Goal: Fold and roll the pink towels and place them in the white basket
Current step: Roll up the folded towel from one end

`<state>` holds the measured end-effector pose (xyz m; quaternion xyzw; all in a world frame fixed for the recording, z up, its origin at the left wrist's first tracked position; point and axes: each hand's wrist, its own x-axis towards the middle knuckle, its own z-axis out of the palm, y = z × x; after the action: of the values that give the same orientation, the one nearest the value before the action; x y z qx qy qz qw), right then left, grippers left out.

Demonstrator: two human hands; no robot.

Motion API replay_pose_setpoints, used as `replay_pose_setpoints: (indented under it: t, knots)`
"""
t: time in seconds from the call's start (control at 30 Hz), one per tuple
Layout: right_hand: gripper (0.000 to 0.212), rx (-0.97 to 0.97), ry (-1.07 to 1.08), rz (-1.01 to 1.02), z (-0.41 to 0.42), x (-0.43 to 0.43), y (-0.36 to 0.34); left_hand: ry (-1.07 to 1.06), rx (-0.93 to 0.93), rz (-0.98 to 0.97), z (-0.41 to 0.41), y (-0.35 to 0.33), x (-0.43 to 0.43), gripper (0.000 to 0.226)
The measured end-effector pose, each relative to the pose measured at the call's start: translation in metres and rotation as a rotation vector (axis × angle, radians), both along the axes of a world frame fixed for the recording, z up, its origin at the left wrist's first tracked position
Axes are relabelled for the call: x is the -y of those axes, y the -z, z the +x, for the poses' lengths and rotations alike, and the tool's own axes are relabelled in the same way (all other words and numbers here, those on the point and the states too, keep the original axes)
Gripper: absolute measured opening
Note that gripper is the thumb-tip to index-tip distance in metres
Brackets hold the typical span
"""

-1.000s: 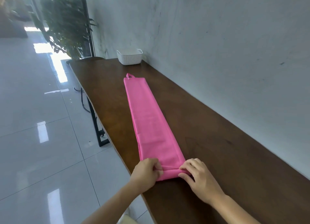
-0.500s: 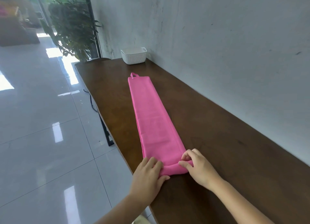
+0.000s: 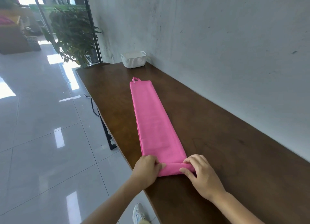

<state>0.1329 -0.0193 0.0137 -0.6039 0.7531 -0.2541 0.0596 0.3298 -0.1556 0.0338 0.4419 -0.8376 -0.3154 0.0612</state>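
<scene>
**Towel (image 3: 154, 123) folded, roll barely begun**

The towel lies on the table (image 3: 226, 139) as a long narrow strip, so the folding looks done. Only its near end is turned over into a first small roll. The left hand (image 3: 147, 169) and right hand (image 3: 200, 172) each pinch one end of that roll, fingers curled over it. Nearly the whole strip remains to be rolled. The basket (image 3: 133, 61) stands well apart at the far end by the wall, with no pink showing in it. No other towels are in view.
</scene>
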Motion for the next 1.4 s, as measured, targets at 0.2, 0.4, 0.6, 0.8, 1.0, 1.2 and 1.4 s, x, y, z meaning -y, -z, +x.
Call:
replay_pose_setpoints:
  t: [0.2,0.4,0.6,0.8,1.0,1.2,1.4]
  knots:
    - [0.062,0.136,-0.007,0.008,0.021,-0.017,0.001,-0.036,0.05,0.106,0.017,-0.003,-0.006,0.034]
    - [0.038,0.279,0.001,0.013,0.027,-0.004,-0.005,-0.219,-0.212,-0.107,0.025,0.0,-0.033,0.014]
    - [0.028,0.326,-0.008,0.084,0.023,0.02,-0.019,-0.131,-0.266,-0.264,0.04,0.022,-0.044,0.023]
    - [0.025,0.382,0.056,0.075,0.022,0.041,-0.019,-0.085,-0.201,-0.271,0.044,0.019,-0.04,0.062]
    - [0.04,0.056,0.07,-0.092,0.024,0.026,0.004,-0.014,-0.027,-0.305,0.037,0.009,-0.026,0.035]
    - [0.057,-0.149,0.041,-0.138,0.024,0.011,0.016,0.051,0.128,-0.228,0.031,-0.008,-0.005,0.025]
    - [0.051,-0.079,0.021,-0.107,0.022,0.009,0.014,0.113,0.152,-0.118,0.032,-0.016,0.008,0.025]
